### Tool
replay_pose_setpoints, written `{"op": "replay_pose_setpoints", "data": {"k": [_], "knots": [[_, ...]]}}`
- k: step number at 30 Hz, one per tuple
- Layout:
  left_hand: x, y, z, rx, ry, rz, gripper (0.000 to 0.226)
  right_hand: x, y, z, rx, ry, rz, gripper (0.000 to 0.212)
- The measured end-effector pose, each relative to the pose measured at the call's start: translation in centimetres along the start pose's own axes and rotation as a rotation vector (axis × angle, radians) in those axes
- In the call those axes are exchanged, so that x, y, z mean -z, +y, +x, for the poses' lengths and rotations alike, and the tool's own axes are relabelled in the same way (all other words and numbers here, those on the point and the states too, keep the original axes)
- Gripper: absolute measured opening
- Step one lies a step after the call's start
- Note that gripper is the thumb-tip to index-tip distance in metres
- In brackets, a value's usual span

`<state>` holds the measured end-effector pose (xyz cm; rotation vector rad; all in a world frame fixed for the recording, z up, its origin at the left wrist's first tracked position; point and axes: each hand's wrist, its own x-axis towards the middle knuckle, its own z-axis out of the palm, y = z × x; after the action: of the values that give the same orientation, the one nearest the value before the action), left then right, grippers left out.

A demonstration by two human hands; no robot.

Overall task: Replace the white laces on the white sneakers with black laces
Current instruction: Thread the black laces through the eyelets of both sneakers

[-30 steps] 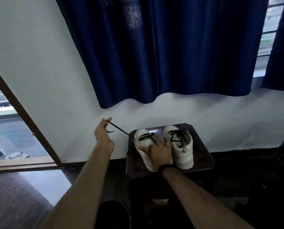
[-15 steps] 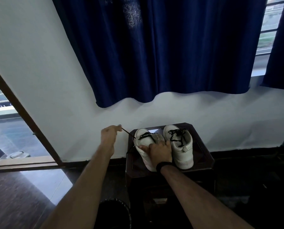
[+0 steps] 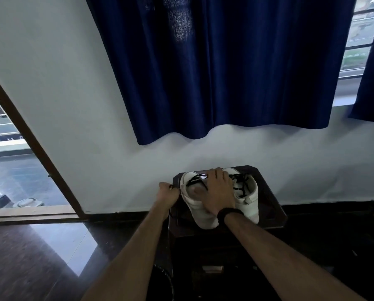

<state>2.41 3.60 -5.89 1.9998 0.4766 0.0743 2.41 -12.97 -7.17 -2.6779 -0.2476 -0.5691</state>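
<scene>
Left hand (image 3: 168, 191) pinches black lace (image 3: 194, 181); right hand (image 3: 217, 191) presses smooth white sneaker (image 3: 200, 210).

I see through one wide head-worn camera, looking forward and down: the tabletop (image 3: 273, 205) sits low at six o'clock within arm's reach, curtain (image 3: 225, 61) toward twelve.

A dark blue curtain (image 3: 225, 68) hangs over the white wall (image 3: 73, 105), above a small dark wooden table (image 3: 270, 205); a doorway (image 3: 12, 166) opens left.
</scene>
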Motion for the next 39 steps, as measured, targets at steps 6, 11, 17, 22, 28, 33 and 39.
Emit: {"op": "replay_pose_setpoints", "data": {"k": [6,11,17,22,28,33,39], "knots": [[-1.2,-0.7,0.0,-0.226,0.092,0.392,0.024,1.6,0.3,1.7,-0.11,-0.233,-0.04,0.03],[1.6,1.2,-0.6,-0.143,0.463,-0.274,0.02,1.4,0.6,1.7,-0.194,-0.19,-0.052,0.032],[4.3,2.5,-0.1,0.098,0.201,-0.797,0.02,1.2,0.3,1.7,-0.215,-0.18,-0.097,0.031],[2.1,0.7,0.9,0.149,0.063,0.268,0.031,0.6,0.2,1.7,-0.201,-0.161,-0.119,0.03],[-1.6,-0.3,1.6,0.122,-0.124,0.466,0.056,-0.1,0.2,1.6,-0.197,-0.136,-0.144,0.03],[-2.9,-0.9,2.6,0.053,-0.136,0.257,0.054,-0.7,0.3,1.7,-0.212,-0.11,-0.136,0.028],[-3.6,-1.4,1.8,-0.293,0.208,0.258,0.022,-1.3,0.3,1.8,-0.227,-0.093,-0.127,0.027]]}}
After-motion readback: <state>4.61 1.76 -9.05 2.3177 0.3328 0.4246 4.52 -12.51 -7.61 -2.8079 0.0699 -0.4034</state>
